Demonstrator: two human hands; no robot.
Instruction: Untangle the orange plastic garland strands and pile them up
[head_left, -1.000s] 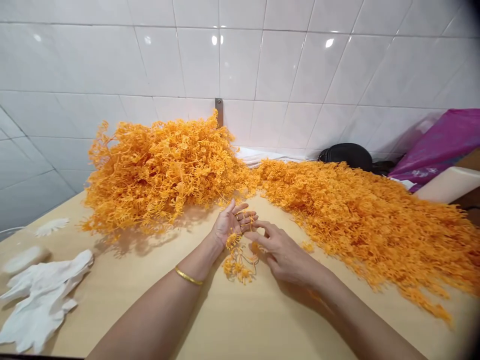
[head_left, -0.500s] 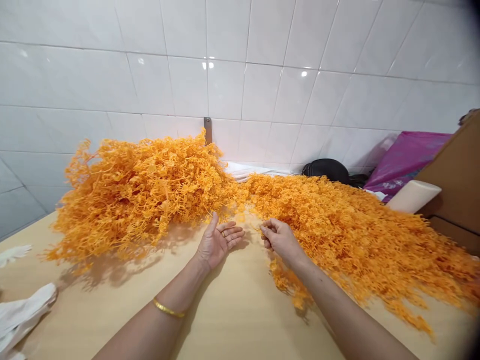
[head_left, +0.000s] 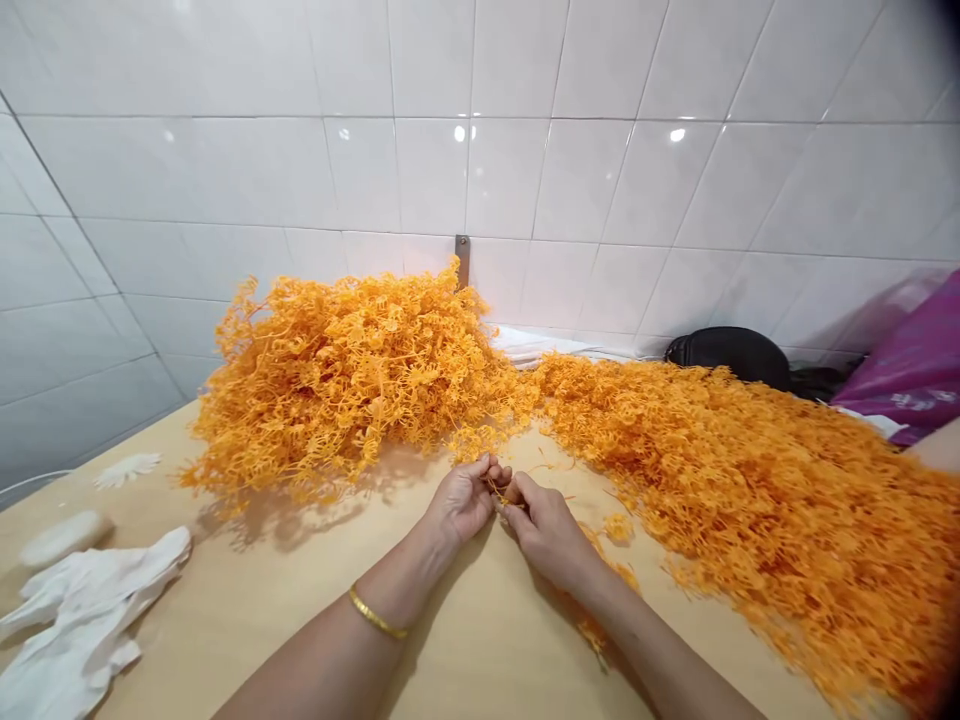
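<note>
My left hand [head_left: 463, 500] has its thumb and fingers closed on a thin orange stem [head_left: 498, 488]. On the other side, my right hand [head_left: 546, 525] pinches the same thin piece, and the fingertips of both hands nearly meet. An orange artificial flower sprig [head_left: 619, 528] lies partly hidden under my right wrist and forearm; whether it joins the stem I cannot tell. Beyond my left hand stands a large heap of orange artificial flower sprigs [head_left: 352, 380]. A second wide pile of orange sprigs [head_left: 742, 470] spreads along the right.
White gloves [head_left: 90, 610], a whitish oval object [head_left: 66, 538] and a white flower-like piece [head_left: 127, 470] lie at the left of the wooden table [head_left: 300, 610]. A black case [head_left: 727, 355] and a purple bag [head_left: 911, 360] sit by the tiled wall [head_left: 427, 170].
My left hand has gone from open and palm up to closed on the thin stem. My right hand has come left and nearer to meet it. The view has turned left.
</note>
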